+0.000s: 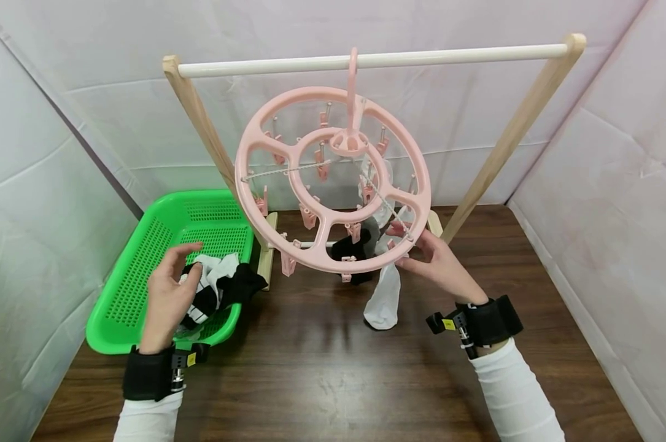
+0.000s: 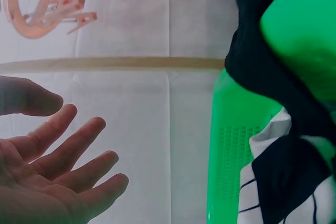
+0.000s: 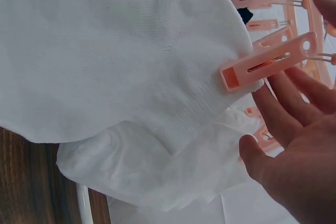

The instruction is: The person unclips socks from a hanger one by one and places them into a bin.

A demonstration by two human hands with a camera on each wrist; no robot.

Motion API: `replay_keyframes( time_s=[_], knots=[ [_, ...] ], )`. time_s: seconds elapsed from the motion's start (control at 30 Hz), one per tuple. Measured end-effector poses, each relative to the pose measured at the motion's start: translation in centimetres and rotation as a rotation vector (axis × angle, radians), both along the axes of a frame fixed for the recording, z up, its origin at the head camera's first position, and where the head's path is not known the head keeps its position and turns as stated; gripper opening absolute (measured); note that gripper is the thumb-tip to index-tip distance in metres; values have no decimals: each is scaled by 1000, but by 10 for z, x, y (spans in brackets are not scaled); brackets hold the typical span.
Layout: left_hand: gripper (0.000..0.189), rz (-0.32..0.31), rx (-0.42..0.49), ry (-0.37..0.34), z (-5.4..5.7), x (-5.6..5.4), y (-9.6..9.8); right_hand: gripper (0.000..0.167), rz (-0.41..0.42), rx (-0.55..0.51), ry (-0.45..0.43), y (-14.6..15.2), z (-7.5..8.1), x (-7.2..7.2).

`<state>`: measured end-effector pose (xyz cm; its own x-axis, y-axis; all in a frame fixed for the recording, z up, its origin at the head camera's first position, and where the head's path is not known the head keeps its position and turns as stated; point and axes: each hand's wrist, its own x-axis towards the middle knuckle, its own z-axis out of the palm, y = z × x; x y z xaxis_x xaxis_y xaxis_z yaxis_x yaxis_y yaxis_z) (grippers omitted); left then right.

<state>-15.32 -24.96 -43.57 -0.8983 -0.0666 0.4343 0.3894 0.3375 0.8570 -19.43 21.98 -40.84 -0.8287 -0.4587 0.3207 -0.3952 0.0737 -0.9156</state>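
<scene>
In the right wrist view, a white sock (image 3: 121, 51) is seen left of the right hand (image 1: 442, 264), pinched by a pink clip (image 3: 270, 61) by the fingertips; fingers spread, nothing visibly gripped, contact can't be told. The left hand (image 1: 169, 294) is held spread, nothing gripped, near the green basket (image 1: 128, 270), frame left. Yellow labels (image 1: 449, 325) on wrist mounts (image 1: 466, 334) can't be read.

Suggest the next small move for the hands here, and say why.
Probably the left hand should pick up the black sock draped over the rim of the green basket: that hand is empty and close by, while the white sock beside the right hand already hangs from a pink clip.
</scene>
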Motion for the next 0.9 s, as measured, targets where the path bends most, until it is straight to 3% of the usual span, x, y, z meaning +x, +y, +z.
replay_keyframes(
  time_s=[0.07, 0.2, 0.6, 0.9],
  knots=[
    [31, 13, -38, -12, 25, 13, 20, 57, 41, 0, 9, -2, 1, -3],
    [30, 49, -121, -40, 43, 22, 38, 57, 61, 14, 8, -5, 3, -3],
    [30, -25, -131, -8, 31, 24, 57, 35, 5, -43, 57, -4, -7, 1],
    [30, -53, -155, 46, 24, 27, 75, 33, 27, -106, 21, 0, -13, 9]
  ],
)
